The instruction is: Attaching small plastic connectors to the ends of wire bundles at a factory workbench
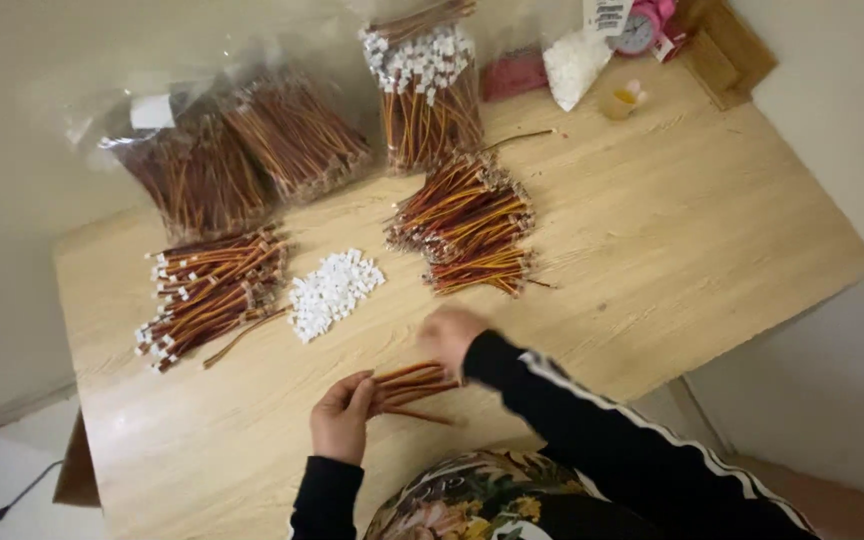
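My left hand (340, 416) grips one end of a small bundle of red-and-orange wires (412, 385) that lies flat on the wooden table (672, 230). My right hand (452, 335) is blurred and sits at the other end of that bundle, fingers closed; whether it holds the wires I cannot tell. A heap of small white plastic connectors (332, 290) lies just beyond my hands. A pile of wires with white connectors fitted (207, 290) rests at the left, and a pile of bare wire bundles (467, 225) at centre.
Clear bags of wire bundles (252, 160) stand along the back edge, one upright bag (427, 90) with white connector ends on top. A bag of white parts (574, 65), a pink clock (642, 28) and a small cup (620, 100) stand at the back right.
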